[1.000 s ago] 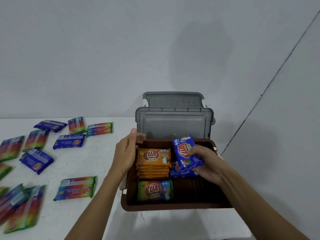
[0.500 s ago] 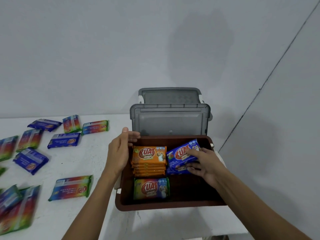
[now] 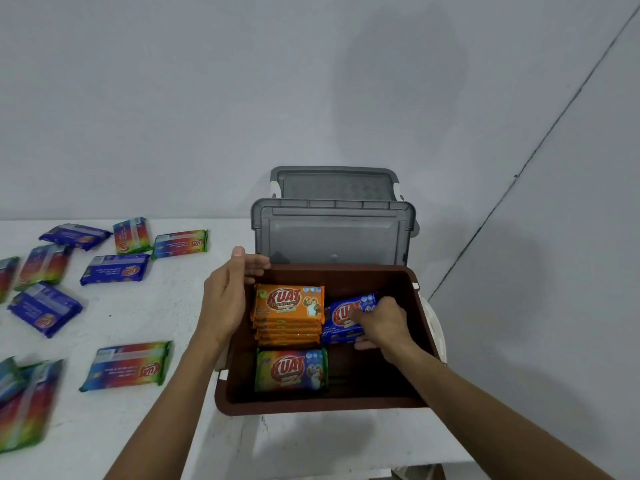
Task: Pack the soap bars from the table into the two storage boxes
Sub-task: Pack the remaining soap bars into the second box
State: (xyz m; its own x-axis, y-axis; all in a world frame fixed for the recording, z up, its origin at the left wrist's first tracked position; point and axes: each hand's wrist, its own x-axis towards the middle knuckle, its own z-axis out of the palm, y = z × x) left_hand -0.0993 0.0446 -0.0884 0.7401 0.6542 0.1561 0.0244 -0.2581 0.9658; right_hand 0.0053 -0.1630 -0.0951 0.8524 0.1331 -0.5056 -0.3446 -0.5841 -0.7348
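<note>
Right hand [image 3: 381, 323] on a blue soap bar [image 3: 343, 317] inside the brown box [image 3: 311, 407]

Fingers are curled over the top of the bar with the thumb at its near edge, and the bar sits on the right side of the box, just beside the orange stack [image 3: 289, 303]. One rainbow bar [image 3: 291, 370] lies in front of that stack. Left hand [image 3: 225, 299] holds the box's far-left rim, thumb outside and fingers hooked over it. The grey lid [image 3: 332, 233] stands open behind. Plenty of loose bars [image 3: 128, 365] are scattered over the white table [image 3: 121, 313] on the left.
</note>
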